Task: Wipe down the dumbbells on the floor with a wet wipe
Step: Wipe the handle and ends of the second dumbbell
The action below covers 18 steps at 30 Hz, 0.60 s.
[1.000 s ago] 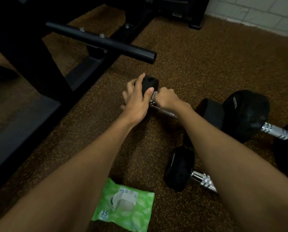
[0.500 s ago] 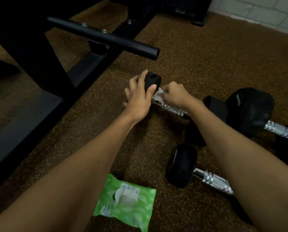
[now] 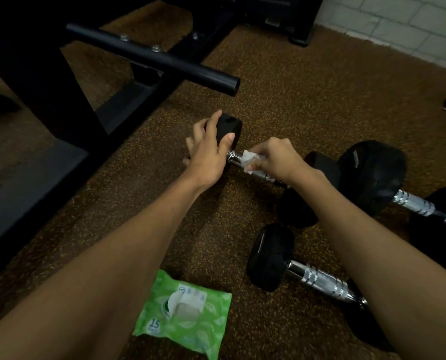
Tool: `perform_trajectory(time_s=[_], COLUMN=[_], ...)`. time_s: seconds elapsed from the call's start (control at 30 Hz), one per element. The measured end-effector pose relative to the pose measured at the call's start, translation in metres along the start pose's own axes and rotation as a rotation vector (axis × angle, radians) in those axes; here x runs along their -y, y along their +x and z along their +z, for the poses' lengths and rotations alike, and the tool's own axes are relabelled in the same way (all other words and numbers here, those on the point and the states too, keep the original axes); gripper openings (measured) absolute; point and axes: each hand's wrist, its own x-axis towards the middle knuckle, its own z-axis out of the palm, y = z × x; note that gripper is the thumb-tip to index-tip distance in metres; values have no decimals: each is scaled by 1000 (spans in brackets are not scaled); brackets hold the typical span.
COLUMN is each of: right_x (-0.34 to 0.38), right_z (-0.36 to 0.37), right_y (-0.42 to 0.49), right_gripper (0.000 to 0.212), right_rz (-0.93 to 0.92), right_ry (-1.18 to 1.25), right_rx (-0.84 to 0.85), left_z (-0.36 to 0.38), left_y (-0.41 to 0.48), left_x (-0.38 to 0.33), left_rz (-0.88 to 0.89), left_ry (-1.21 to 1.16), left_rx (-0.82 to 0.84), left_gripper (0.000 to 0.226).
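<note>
Left side blocked: black machine frame [image 3: 61,113], its round bar [image 3: 164,61] jutting over the floor just beyond the small dumbbell [image 3: 231,129]. Right side crowded: large dumbbell [image 3: 372,172], nearer dumbbell [image 3: 271,255]. Wipes pack [image 3: 183,315] lies between the forearms. Open floor [image 3: 320,94] ahead, up to the brick wall [image 3: 398,24].

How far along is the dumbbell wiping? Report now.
Done: the green wet-wipe pack lies opened; no dumbbell shows as finished. In hand: the left hand grips the small black-headed chrome dumbbell by its head; the right hand holds the white wet wipe on its handle. Left: the near black dumbbell and the large black dumbbell.
</note>
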Motion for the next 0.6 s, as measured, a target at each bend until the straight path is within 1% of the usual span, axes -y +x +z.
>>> perform_trajectory(time_s=[0.13, 0.23, 0.3, 0.33, 0.4, 0.43, 0.53, 0.6], right_x=[-5, -7, -4, -2, 0, 0, -3, -7], right_z=[-5, -7, -4, -1, 8, 11, 4, -3], right_y=[0, 0, -4, -6, -9, -10, -7, -5], right_gripper=[20, 17, 23, 30, 40, 37, 18, 16], right_rz=[68, 95, 45, 20, 2, 0, 34, 97], right_ry=[124, 141, 79, 46, 32, 36, 71, 93], right_rx=[-89, -124, -79, -53, -47, -78, -184, -211], left_z=[0, 0, 0, 0, 0, 0, 1, 1], left_y=[1, 0, 0, 0, 0, 0, 0, 1], left_x=[1, 0, 0, 0, 0, 0, 0, 0], left_rz=[1, 0, -2, -3, -4, -6, -2, -1], left_ry=[-3, 1, 7, 11, 18, 18, 20, 21], left_rx=[0, 1, 2, -2, -9, -9, -10, -12], left_gripper=[53, 53, 54, 54, 54, 54, 54, 54])
